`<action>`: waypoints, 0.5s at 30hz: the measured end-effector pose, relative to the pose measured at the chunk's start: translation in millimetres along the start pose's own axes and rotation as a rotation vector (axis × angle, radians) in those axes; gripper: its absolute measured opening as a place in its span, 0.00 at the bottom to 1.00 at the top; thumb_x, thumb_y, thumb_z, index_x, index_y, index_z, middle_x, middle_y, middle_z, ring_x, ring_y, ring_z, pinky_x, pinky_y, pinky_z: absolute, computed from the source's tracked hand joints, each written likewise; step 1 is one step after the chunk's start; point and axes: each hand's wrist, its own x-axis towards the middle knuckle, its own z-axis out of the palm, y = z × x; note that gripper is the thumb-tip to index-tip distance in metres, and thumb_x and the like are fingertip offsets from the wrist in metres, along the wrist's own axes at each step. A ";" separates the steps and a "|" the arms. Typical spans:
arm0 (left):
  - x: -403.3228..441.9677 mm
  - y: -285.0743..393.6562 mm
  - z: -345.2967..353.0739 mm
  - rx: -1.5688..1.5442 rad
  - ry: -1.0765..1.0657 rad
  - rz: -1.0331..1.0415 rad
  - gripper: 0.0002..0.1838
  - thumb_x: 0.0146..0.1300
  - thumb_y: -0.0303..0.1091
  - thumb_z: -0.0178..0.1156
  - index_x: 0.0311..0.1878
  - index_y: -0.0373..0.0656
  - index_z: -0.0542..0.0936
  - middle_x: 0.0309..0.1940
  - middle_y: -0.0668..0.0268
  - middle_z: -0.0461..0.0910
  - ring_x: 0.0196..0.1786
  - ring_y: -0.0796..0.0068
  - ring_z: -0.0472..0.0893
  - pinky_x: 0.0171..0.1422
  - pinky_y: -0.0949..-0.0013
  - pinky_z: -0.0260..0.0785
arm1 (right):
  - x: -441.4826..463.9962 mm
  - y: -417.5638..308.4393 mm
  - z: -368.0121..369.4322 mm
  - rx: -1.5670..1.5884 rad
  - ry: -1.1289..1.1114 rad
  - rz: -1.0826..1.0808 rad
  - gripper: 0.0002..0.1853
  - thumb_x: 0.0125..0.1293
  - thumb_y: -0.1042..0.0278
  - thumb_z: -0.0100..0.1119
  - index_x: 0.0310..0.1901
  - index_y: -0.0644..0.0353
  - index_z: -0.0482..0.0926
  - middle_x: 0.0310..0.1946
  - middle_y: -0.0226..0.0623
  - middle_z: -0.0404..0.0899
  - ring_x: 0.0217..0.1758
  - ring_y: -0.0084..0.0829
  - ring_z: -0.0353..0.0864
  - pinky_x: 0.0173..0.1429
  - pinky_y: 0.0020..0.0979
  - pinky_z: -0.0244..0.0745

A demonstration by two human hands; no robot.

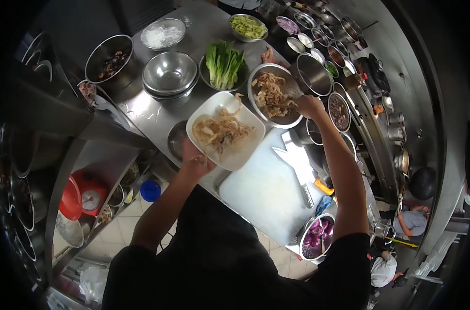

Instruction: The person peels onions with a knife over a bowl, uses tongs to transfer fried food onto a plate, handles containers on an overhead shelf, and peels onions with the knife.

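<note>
My left hand [198,161] is closed on the near left edge of a white rectangular tray [251,150], which is tilted and holds brown, stringy food [222,132]. Beside it, a round metal bowl [255,106] contains more of the same brown food [271,93]. Over that bowl's right side is my right hand [310,107], its fingers pressed together; what they hold, if anything, is too small to tell. Leafy greens [223,67] lie in a bowl just beyond the tray.
A white cutting board [266,191] bears knives [302,175]. Stacked metal bowls [169,72], a pot [93,59] and a bowl of white powder [162,35] stand left. A purple-filled colander [304,253] sits right. Two people [413,222] are at far right.
</note>
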 end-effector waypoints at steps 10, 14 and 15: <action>-0.7 -11.3 -2.5 0.911 -0.300 0.286 0.27 0.67 0.44 0.47 0.62 0.34 0.68 0.59 0.54 0.73 0.59 0.57 0.76 0.62 0.55 0.70 | -40.4 6.1 -17.5 0.018 0.137 0.090 0.11 0.60 0.55 0.59 0.42 0.42 0.85 0.34 0.38 0.84 0.40 0.42 0.84 0.43 0.43 0.79; 10.8 -22.7 1.1 1.246 -0.228 0.307 0.28 0.70 0.46 0.38 0.64 0.34 0.66 0.62 0.51 0.70 0.62 0.54 0.73 0.64 0.51 0.68 | -93.7 21.3 -57.6 0.090 0.202 0.132 0.13 0.61 0.58 0.60 0.47 0.38 0.84 0.36 0.38 0.83 0.42 0.42 0.83 0.46 0.42 0.77; 13.4 -26.7 4.9 1.235 -0.166 0.270 0.28 0.70 0.46 0.38 0.63 0.34 0.66 0.62 0.51 0.70 0.62 0.54 0.73 0.64 0.51 0.68 | -103.5 27.4 -62.6 0.108 0.260 0.118 0.10 0.61 0.57 0.59 0.42 0.44 0.84 0.36 0.40 0.83 0.41 0.43 0.83 0.45 0.43 0.77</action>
